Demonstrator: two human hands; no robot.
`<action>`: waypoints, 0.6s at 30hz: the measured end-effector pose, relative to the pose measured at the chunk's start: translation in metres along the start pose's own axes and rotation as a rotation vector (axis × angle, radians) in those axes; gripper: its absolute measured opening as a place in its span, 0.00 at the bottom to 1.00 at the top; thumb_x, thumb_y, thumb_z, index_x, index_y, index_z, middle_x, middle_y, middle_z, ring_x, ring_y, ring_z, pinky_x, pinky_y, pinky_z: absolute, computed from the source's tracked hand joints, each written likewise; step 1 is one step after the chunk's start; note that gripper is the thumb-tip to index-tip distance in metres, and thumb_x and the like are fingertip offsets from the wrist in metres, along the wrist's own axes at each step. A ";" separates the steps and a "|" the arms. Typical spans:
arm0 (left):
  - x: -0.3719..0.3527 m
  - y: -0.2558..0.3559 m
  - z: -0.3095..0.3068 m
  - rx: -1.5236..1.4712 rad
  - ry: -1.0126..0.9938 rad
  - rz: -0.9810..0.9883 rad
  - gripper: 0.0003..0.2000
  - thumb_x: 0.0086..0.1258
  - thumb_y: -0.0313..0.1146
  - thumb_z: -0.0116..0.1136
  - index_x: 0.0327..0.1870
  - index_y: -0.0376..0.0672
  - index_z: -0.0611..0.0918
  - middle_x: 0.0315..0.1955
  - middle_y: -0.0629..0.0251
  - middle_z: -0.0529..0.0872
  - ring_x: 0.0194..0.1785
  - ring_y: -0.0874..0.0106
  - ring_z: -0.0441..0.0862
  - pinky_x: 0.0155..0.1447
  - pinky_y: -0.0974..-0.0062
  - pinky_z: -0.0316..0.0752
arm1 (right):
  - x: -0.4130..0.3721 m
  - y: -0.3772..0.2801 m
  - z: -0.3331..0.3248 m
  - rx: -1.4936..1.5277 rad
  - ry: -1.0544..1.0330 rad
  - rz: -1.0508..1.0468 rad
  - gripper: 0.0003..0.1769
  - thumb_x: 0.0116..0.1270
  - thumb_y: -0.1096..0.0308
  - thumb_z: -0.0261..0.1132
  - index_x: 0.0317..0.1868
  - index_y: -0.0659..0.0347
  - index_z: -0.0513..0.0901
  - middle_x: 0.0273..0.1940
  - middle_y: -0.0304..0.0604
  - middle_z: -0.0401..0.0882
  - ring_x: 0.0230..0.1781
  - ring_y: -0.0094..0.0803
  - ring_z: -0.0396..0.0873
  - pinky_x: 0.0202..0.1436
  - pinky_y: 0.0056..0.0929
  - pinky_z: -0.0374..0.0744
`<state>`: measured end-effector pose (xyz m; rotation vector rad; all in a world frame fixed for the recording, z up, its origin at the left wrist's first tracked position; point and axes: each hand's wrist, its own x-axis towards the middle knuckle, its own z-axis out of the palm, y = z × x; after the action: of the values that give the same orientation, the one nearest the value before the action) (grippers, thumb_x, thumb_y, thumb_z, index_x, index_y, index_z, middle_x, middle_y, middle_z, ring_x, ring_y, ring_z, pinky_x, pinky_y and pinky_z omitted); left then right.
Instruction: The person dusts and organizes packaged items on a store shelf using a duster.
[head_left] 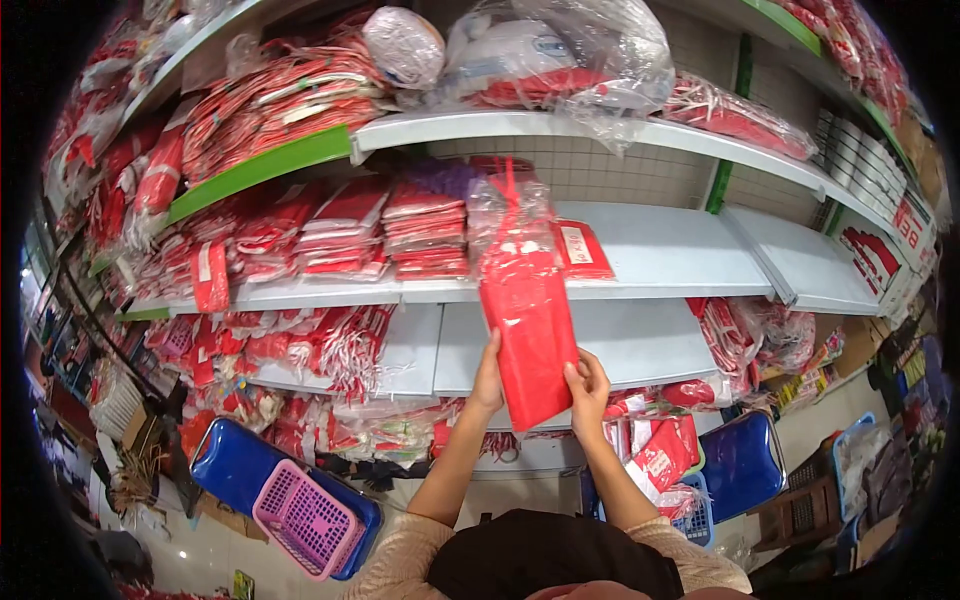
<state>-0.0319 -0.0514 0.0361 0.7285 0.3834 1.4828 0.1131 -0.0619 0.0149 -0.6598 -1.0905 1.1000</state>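
A long red packet (530, 345) in clear plastic is held up in front of the shelves, its crinkled plastic end pointing up. My left hand (488, 375) grips its left edge near the bottom. On the right edge, my right hand (588, 388) holds it between thumb and fingers. Behind the packet's upper part, a flat red packet with a white label (583, 250) lies on the middle shelf (650, 290). Stacks of folded red packets (425, 230) stand to its left on that shelf.
A pink basket (308, 520) rests on a blue stool (235, 465) at lower left. Another blue stool (742, 465) and a blue basket (697, 525) with red packets stand at lower right. Plastic-wrapped bundles (560, 60) fill the upper shelf. A printed box (885, 255) sits at the right.
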 end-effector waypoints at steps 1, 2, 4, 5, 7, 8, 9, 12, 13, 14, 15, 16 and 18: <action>0.006 -0.008 0.007 0.065 0.002 -0.037 0.26 0.69 0.49 0.43 0.60 0.38 0.66 0.54 0.59 0.74 0.57 0.69 0.71 0.62 0.70 0.64 | 0.002 0.000 -0.009 -0.009 0.066 -0.056 0.17 0.64 0.72 0.58 0.52 0.70 0.70 0.44 0.47 0.77 0.43 0.25 0.75 0.48 0.21 0.72; 0.011 -0.016 0.013 0.131 0.005 -0.077 0.26 0.69 0.48 0.44 0.60 0.38 0.65 0.55 0.59 0.73 0.58 0.68 0.70 0.64 0.69 0.62 | 0.003 0.000 -0.019 -0.017 0.135 -0.108 0.17 0.64 0.73 0.58 0.52 0.70 0.70 0.45 0.48 0.77 0.44 0.25 0.75 0.49 0.21 0.72; 0.023 -0.027 0.029 0.329 -0.077 -0.036 0.28 0.68 0.41 0.49 0.64 0.35 0.58 0.60 0.55 0.66 0.61 0.68 0.67 0.65 0.70 0.60 | 0.012 0.001 -0.037 -0.002 0.266 -0.174 0.16 0.65 0.75 0.55 0.52 0.72 0.68 0.45 0.49 0.76 0.43 0.25 0.75 0.47 0.21 0.73; 0.032 -0.039 0.032 0.437 -0.112 0.021 0.29 0.68 0.40 0.49 0.65 0.35 0.56 0.61 0.54 0.64 0.62 0.68 0.65 0.65 0.71 0.59 | 0.019 0.000 -0.047 -0.027 0.307 -0.203 0.16 0.65 0.75 0.55 0.52 0.72 0.68 0.45 0.48 0.75 0.44 0.26 0.75 0.48 0.21 0.73; 0.044 -0.047 0.049 0.462 -0.268 0.059 0.36 0.66 0.35 0.54 0.68 0.36 0.47 0.66 0.54 0.53 0.70 0.69 0.50 0.69 0.73 0.48 | 0.038 -0.003 -0.065 -0.093 0.392 -0.233 0.15 0.66 0.73 0.55 0.51 0.72 0.69 0.46 0.47 0.75 0.46 0.26 0.73 0.51 0.23 0.70; 0.049 -0.052 0.052 0.498 -0.243 0.058 0.36 0.65 0.35 0.54 0.68 0.36 0.48 0.66 0.53 0.53 0.70 0.68 0.50 0.69 0.72 0.48 | 0.051 -0.006 -0.071 -0.136 0.426 -0.253 0.16 0.66 0.72 0.55 0.51 0.73 0.69 0.46 0.47 0.74 0.46 0.27 0.72 0.52 0.24 0.70; 0.054 -0.059 0.053 0.534 -0.215 0.056 0.36 0.65 0.36 0.55 0.68 0.37 0.48 0.66 0.53 0.52 0.70 0.67 0.50 0.69 0.72 0.47 | 0.064 -0.013 -0.073 -0.143 0.420 -0.271 0.17 0.66 0.70 0.56 0.51 0.73 0.69 0.47 0.48 0.74 0.47 0.27 0.72 0.51 0.24 0.69; 0.078 -0.078 0.048 0.787 -0.178 0.253 0.36 0.64 0.38 0.57 0.68 0.37 0.51 0.65 0.51 0.55 0.69 0.63 0.52 0.69 0.70 0.49 | 0.115 -0.018 -0.085 -0.247 0.387 -0.302 0.18 0.66 0.68 0.57 0.51 0.73 0.71 0.46 0.50 0.75 0.45 0.28 0.73 0.50 0.24 0.70; 0.087 -0.074 0.049 0.884 -0.163 0.277 0.36 0.63 0.39 0.57 0.67 0.37 0.52 0.65 0.50 0.56 0.69 0.62 0.53 0.69 0.69 0.50 | 0.133 -0.017 -0.087 -0.293 0.379 -0.310 0.19 0.65 0.68 0.57 0.51 0.74 0.71 0.45 0.50 0.76 0.44 0.29 0.73 0.50 0.25 0.71; 0.095 -0.070 0.050 0.980 -0.150 0.298 0.35 0.63 0.39 0.57 0.67 0.37 0.54 0.64 0.50 0.57 0.68 0.62 0.54 0.68 0.69 0.50 | 0.150 -0.016 -0.086 -0.293 0.346 -0.274 0.19 0.65 0.69 0.57 0.52 0.74 0.71 0.45 0.51 0.76 0.45 0.29 0.73 0.50 0.25 0.71; 0.110 -0.074 0.041 1.079 -0.129 0.389 0.33 0.63 0.40 0.58 0.66 0.39 0.57 0.64 0.53 0.57 0.67 0.62 0.56 0.66 0.68 0.55 | 0.167 -0.016 -0.084 -0.294 0.313 -0.240 0.19 0.65 0.69 0.57 0.52 0.74 0.70 0.45 0.52 0.76 0.46 0.30 0.73 0.50 0.26 0.72; 0.118 -0.072 0.041 1.144 -0.079 0.424 0.33 0.63 0.40 0.57 0.65 0.37 0.58 0.64 0.52 0.57 0.67 0.61 0.56 0.67 0.67 0.55 | 0.181 -0.018 -0.080 -0.295 0.279 -0.206 0.19 0.65 0.69 0.56 0.53 0.74 0.70 0.45 0.53 0.76 0.47 0.31 0.73 0.50 0.26 0.72; 0.131 -0.069 0.041 1.272 0.024 0.492 0.32 0.63 0.41 0.56 0.64 0.35 0.59 0.63 0.49 0.58 0.68 0.60 0.55 0.67 0.67 0.53 | 0.201 -0.019 -0.067 -0.365 0.250 -0.141 0.19 0.63 0.69 0.57 0.52 0.73 0.72 0.44 0.56 0.77 0.48 0.37 0.74 0.49 0.29 0.73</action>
<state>0.0575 0.0729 0.0476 1.9012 1.2793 1.5978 0.1939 0.1238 0.0795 -0.9648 -1.1102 0.6801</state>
